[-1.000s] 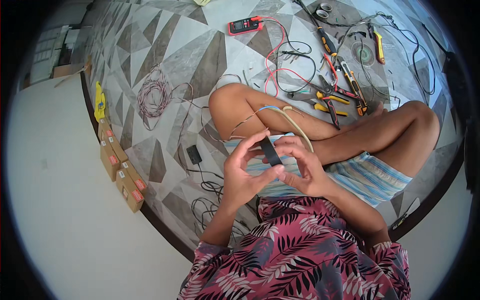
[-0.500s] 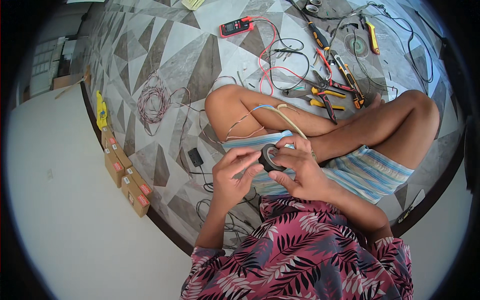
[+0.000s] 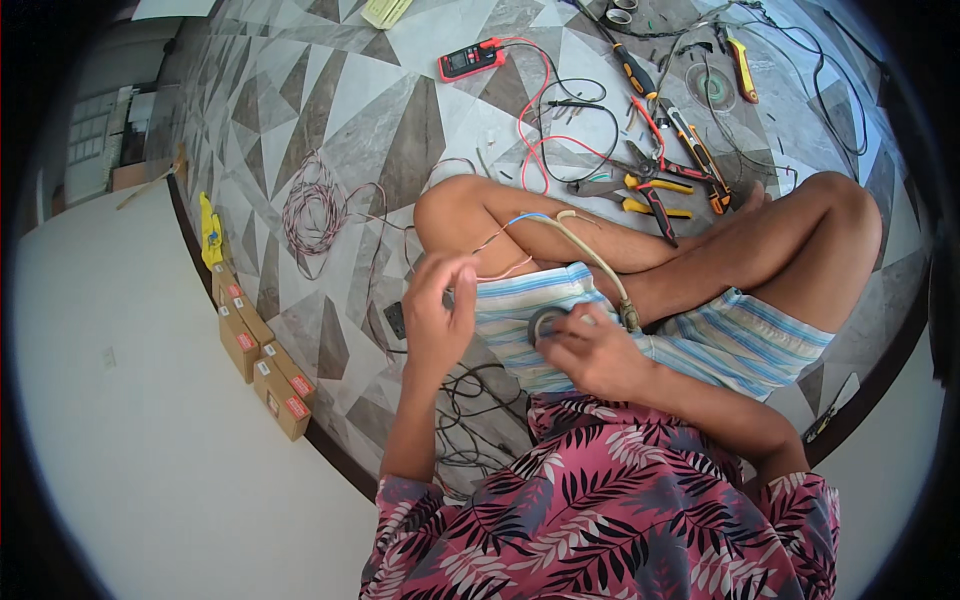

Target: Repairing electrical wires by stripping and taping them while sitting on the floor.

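Watching remotely, I see the right hand (image 3: 596, 352) pinching a black, ring-shaped tape roll (image 3: 536, 327) above blue-and-white striped cloth shorts (image 3: 745, 340); a slack pinch could drop it. The left hand (image 3: 440, 312) curls, its hold unclear to me.

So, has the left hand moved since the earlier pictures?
Yes: the left hand has moved left and upward in the picture, nearer the small black box on the floor.

One meter (image 3: 468, 63). Left of it: one coil (image 3: 298, 213), four boxes (image 3: 279, 402). Right: one disc (image 3: 711, 92), two rolls (image 3: 618, 18). Below: one tape (image 3: 534, 329).
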The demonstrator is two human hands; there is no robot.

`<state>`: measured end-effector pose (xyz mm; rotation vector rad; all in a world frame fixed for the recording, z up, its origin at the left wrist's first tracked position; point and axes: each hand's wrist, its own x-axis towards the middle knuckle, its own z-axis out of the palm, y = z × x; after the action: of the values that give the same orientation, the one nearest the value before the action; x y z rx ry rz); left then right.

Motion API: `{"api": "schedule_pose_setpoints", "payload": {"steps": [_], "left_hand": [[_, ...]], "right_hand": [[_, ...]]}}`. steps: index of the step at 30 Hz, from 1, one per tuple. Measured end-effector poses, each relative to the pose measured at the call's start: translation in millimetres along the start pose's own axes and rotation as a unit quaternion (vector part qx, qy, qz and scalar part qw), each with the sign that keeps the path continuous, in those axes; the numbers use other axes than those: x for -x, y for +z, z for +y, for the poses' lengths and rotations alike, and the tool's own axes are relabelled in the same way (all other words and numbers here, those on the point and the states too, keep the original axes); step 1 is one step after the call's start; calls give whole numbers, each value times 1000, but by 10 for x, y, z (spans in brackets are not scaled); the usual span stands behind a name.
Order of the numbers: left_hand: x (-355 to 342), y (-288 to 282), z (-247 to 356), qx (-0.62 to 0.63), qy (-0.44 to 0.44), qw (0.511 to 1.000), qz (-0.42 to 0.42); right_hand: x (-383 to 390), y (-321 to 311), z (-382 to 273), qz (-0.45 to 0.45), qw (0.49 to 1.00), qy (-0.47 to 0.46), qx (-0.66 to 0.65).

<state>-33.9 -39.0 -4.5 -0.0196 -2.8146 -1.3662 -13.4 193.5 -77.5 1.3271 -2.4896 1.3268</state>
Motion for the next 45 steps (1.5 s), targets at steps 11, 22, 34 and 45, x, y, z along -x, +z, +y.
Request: {"api": "schedule_pose_setpoints", "payload": {"steps": [11,22,34,45], "left_hand": [[-743,10,-727,82,-303,907,-280],[-565,123,-537,-291,191,926,-144],[-406,-209,-567,74,-229,941,-238],[-350,-96,-512,167,-249,937,-180]], "right_hand": [[-1090,120,1034,68,996,-52,-18],[-1192,196,1101,-76,995,-29,-63],[-89,-58,-33,-149,988,0,47],[-707,271,125,214,941,124,-231]]}}
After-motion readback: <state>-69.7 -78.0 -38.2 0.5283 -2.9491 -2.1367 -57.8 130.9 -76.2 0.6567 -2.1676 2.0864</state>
